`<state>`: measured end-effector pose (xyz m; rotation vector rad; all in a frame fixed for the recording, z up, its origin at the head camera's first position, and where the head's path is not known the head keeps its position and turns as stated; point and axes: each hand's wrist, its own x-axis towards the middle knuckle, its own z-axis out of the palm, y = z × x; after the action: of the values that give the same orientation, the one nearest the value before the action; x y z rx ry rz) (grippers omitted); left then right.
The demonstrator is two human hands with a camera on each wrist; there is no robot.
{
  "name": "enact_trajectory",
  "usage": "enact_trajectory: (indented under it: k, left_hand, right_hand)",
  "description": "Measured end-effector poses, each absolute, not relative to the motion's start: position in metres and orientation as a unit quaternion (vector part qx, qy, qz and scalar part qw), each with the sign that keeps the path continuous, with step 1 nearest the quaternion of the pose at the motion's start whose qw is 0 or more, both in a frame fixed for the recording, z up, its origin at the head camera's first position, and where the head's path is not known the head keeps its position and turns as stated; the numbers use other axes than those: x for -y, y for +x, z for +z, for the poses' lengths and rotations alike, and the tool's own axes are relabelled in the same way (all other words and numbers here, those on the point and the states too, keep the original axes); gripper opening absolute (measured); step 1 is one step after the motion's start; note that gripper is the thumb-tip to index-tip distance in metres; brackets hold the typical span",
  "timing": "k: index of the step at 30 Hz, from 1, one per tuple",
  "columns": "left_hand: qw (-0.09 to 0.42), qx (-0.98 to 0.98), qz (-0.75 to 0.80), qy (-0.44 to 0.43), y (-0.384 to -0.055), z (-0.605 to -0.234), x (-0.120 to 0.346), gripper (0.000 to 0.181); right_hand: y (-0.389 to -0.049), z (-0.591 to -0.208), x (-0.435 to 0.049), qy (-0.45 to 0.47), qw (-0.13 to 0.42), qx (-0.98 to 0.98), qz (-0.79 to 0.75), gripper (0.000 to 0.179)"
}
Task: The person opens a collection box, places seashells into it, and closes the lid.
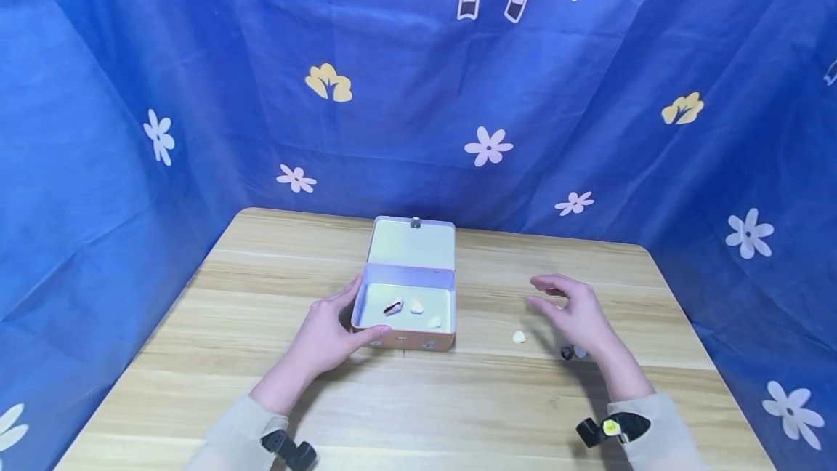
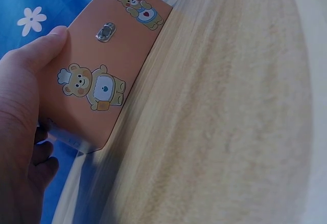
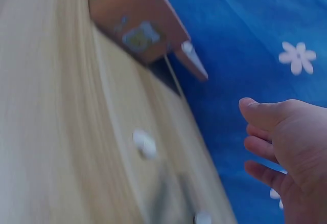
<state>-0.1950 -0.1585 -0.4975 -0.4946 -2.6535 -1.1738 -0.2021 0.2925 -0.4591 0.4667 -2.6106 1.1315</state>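
Observation:
A hinged tin box point(image 1: 404, 340) stands on the table with its lid point(image 1: 410, 242) thrown back. Inside lie a dark-mouthed seashell point(image 1: 393, 306), a white shell point(image 1: 416, 307) and another pale piece point(image 1: 434, 322). My left hand point(image 1: 325, 333) grips the box at its left front corner, thumb on the front wall. In the left wrist view that wall is orange-brown with bear pictures and a metal clasp point(image 2: 106, 32). My right hand point(image 1: 575, 311) hovers above the table on the right, thumb and fingers apart, holding nothing. Nearest to it are a small white shell point(image 1: 519, 337) and a dark piece point(image 1: 567, 352).
Beside the dark piece sits a small greyish piece point(image 1: 580, 352), partly behind the right wrist. Blue cloth point(image 1: 405, 129) with flowers hangs behind and along both sides of the wooden table point(image 1: 458, 405).

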Motion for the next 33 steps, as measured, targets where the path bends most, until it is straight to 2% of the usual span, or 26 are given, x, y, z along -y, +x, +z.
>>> enact_trajectory:
  k: [12,23,33]
  left_hand:
    - [0.103,0.898,-0.395,-0.165,-0.196,-0.499,0.159,0.116]
    - [0.106,0.896,-0.398,-0.168,-0.197,-0.501,0.159,0.114]
    - [0.107,0.896,-0.396,-0.168,-0.196,-0.5,0.158,0.114]
  right_hand:
    - [-0.193,-0.495,-0.342,0.082,0.086,0.918,0.379,0.043]
    - [-0.195,-0.52,-0.355,0.102,0.126,0.92,0.358,0.04]
    - [-0.199,-0.531,-0.354,0.094,0.131,0.929,0.332,0.037]
